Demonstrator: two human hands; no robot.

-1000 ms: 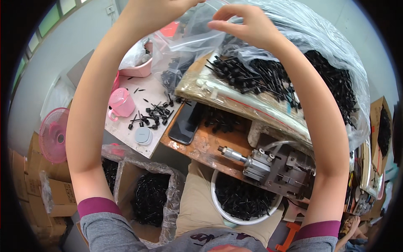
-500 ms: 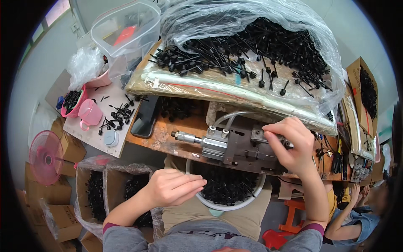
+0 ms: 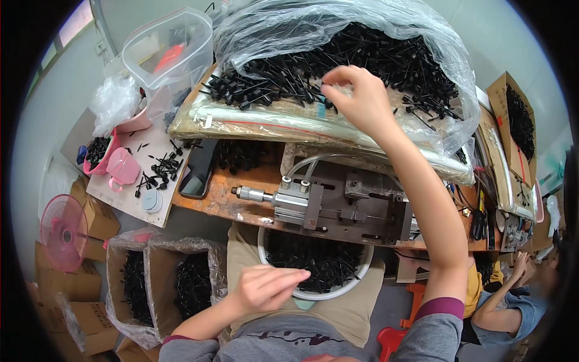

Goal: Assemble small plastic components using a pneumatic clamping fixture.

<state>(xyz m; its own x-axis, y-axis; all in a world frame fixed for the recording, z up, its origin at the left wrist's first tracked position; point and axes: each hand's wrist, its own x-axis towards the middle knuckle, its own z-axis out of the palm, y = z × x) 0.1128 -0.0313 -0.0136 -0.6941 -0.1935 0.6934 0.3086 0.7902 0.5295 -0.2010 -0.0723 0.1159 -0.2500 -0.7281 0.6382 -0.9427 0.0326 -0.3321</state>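
Right hand (image 3: 360,101): thumb and forefinger nearly meeting at black stemmed parts (image 3: 374,51), beyond metal fixture (image 3: 292,205); cannot tell whether gripping one. Left hand (image 3: 265,289): fingers lying together, hovering by near rim of white tub (image 3: 262,250), wearer's side of fixture; cannot tell if pinching anything. Tub resting on lap (image 3: 242,247), holding black pieces (image 3: 313,259), presumably keeping them handy. Clear bag (image 3: 289,30) draping over parts, mouth gaping toward fixture, likely easing access. Lined cartons (image 3: 160,274), left of fixture, holding more.
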